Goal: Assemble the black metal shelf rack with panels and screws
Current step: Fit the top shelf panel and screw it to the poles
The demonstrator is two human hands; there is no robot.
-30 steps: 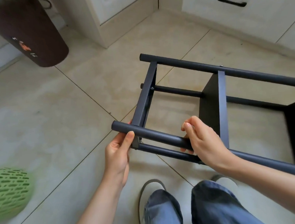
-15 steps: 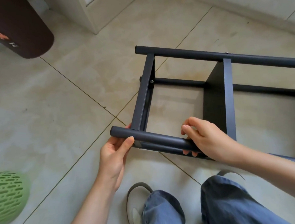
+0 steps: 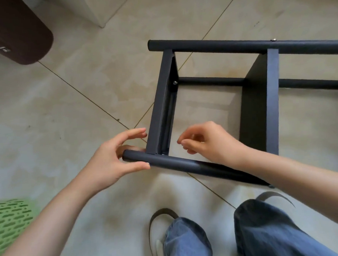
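The black metal shelf rack [image 3: 218, 45] lies on its side on the tiled floor, four round poles joined by flat panels. An end panel [image 3: 159, 109] and a second panel [image 3: 260, 108] span the poles. A screw [image 3: 175, 82] shows inside the end panel's far corner. My left hand [image 3: 107, 163] holds the free end of the near pole [image 3: 177, 163], thumb on its front and fingers behind it. My right hand [image 3: 211, 143] hovers just above that pole inside the frame opening, fingers loosely curled, nothing visible in them.
A dark brown bin [image 3: 18, 33] stands at the far left. A green perforated object [image 3: 9, 222] sits at the lower left edge. A pale cabinet corner [image 3: 99, 9] is at the top. My slippered foot [image 3: 158, 221] and jeans legs are right below the rack.
My right hand let go of the near pole and lifted off it. My left hand shifted to the pole's end. The view tilted further down over the rack.
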